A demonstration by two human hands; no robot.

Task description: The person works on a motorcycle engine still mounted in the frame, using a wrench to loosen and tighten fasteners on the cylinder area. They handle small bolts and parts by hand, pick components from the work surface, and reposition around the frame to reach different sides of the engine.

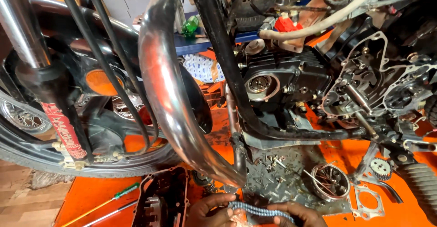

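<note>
Both hands, left hand (213, 211) and right hand (291, 215), closed on the ends of a drive chain (259, 210) stretched between them low on the orange floor (91, 195) under the chrome exhaust pipe (168, 86); best kept taut, clear of loose bolts (268, 163)

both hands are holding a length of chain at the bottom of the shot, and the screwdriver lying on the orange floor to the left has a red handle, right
Not quite: the screwdriver has a green handle, not red, as the head view shows. The rest stands: the left hand and right hand hold the chain at the bottom of the picture, and the screwdriver lies on the orange floor to their left.
</note>
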